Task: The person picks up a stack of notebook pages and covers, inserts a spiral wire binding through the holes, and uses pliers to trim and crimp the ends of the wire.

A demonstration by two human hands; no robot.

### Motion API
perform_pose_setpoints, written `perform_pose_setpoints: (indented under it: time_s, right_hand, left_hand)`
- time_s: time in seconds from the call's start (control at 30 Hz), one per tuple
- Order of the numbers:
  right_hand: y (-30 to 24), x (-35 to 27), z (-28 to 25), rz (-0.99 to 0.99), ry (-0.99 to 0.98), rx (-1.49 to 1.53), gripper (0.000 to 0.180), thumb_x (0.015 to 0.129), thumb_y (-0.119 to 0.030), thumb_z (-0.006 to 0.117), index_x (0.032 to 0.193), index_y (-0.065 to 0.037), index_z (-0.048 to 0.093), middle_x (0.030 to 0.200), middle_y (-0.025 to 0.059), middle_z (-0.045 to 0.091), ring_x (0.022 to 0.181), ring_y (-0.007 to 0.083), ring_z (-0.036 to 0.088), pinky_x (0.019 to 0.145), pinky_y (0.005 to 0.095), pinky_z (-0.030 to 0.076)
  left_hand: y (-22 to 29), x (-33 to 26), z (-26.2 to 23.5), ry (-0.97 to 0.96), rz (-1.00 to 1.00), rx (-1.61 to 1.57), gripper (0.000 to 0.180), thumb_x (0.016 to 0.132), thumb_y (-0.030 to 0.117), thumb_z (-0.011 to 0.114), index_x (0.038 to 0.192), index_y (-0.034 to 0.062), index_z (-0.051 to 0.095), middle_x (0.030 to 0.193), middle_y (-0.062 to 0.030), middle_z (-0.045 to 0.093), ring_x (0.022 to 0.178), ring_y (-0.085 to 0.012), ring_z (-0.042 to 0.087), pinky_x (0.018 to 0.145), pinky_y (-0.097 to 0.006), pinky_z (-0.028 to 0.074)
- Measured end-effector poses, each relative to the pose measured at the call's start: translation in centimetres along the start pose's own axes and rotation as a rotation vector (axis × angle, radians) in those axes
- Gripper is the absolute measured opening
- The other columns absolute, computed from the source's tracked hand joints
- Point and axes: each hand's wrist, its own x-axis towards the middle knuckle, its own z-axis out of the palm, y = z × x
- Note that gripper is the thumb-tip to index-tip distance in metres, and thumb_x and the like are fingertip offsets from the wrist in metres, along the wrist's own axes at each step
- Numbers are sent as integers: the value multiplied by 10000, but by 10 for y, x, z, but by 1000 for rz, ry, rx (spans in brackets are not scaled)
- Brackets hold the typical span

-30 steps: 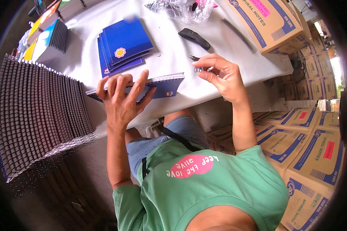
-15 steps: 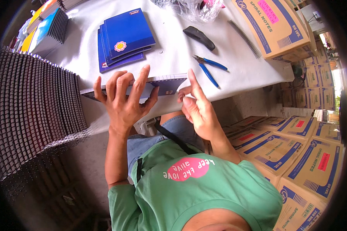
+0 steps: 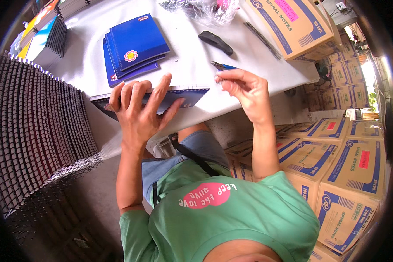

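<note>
My left hand (image 3: 139, 107) grips a dark blue notebook (image 3: 195, 97) at the near table edge, fingers over its top and thumb against its near side. The notebook stands tilted, its page edges and row of punched holes facing up. Thumb and fingertips of my right hand (image 3: 251, 94) are pinched together to the right of the notebook, apart from it. Something tiny may be between them; I cannot make it out. Just beyond those fingertips lie blue-handled cutting pliers (image 3: 223, 66), their handles mostly hidden by the hand.
Beyond lie several stacked blue notebooks (image 3: 137, 41), a black tool or case (image 3: 215, 42), a loose spiral coil (image 3: 263, 40), clear plastic (image 3: 214, 12) and a carton (image 3: 288, 30). A tall spiral-bound stack (image 3: 39, 131) flanks the left; cartons (image 3: 312, 159) fill the right.
My right hand has left the notebook's right end, moved right toward the pliers and closed into a pinch. My left hand keeps its grip. The whole view has shifted slightly.
</note>
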Motion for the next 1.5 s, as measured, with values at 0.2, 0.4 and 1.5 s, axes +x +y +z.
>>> perform_pose_setpoints:
  time_s: [0.2,0.4,1.5]
  right_hand:
    - [-2,23,-11,-196,-190,-122,145,799,-12,659,941,-27,686,900,39,629,805,89,565,706,209,450]
    - [-3,20,-6,-243,-356,-152,134,818,-33,646,947,-22,682,873,31,619,732,84,540,635,209,429]
    - [-17,23,-7,-216,-398,-362,148,849,-120,635,956,-29,679,793,23,591,648,77,495,593,231,406]
  left_hand:
    - [12,-3,11,139,-60,10,376,636,418,780,879,171,634,893,-19,546,1004,-211,534,1091,-510,103]
    - [15,-3,11,145,-89,-18,354,636,397,776,846,156,626,874,-15,549,1058,-222,529,1116,-512,25]
    - [47,3,19,192,-259,77,543,709,604,636,717,75,515,829,-87,486,1211,-327,417,1066,-602,-94]
